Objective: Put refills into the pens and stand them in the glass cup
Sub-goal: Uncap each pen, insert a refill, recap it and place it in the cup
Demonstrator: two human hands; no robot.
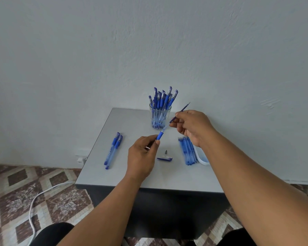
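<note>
Holding a pen barrel (pixel 160 134) pinched in the left hand (pixel 141 155) at frame centre, the right hand (pixel 192 127) pinches a refill (pixel 182 110) before the glass cup (pixel 160 118).

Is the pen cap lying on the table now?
Yes, the cap lies on the table, near the left hand.

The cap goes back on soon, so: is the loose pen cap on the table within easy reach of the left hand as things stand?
Probably yes. The pen cap lies just right of the left hand with bare table between, but that hand grips the pen barrel.
</note>
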